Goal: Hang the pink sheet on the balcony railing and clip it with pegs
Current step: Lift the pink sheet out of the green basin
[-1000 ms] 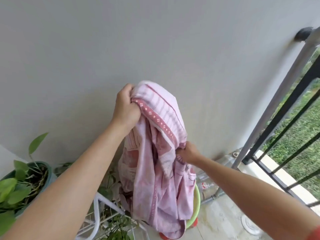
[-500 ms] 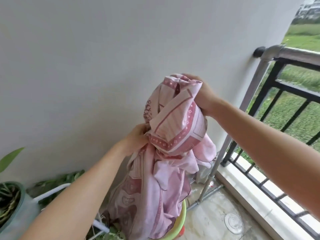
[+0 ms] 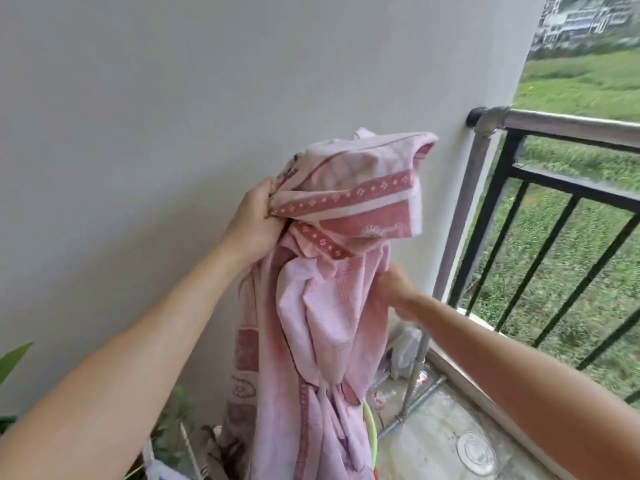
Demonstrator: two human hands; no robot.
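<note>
The pink sheet (image 3: 329, 306) hangs bunched in the air in front of the white wall (image 3: 173, 133), held up between both hands. Its top is a rumpled hood of cloth with a darker pink border of small white diamonds running across it. The rest falls in long folds toward the floor.

The left hand (image 3: 258, 216) is at the upper left of the bundle, level with the patterned border, its fingers curled tight round a gathered bunch of that edge. The right hand (image 3: 394, 289) sits lower, on the right side of the hanging folds, and grips a fold of the plain pink cloth. Its fingertips are hidden in the fabric.

The sheet is not on the balcony railing (image 3: 571, 124), which stands apart to the right, its grey top rail meeting the wall and black bars below it. A grey upright pipe (image 3: 464, 209) runs down between the sheet and the bars.

At the bottom, the cloth drops beside the rim of a green basin (image 3: 369, 431). Plant leaves (image 3: 14, 358) show at the lower left, and a round drain (image 3: 474, 452) lies in the wet floor.
</note>
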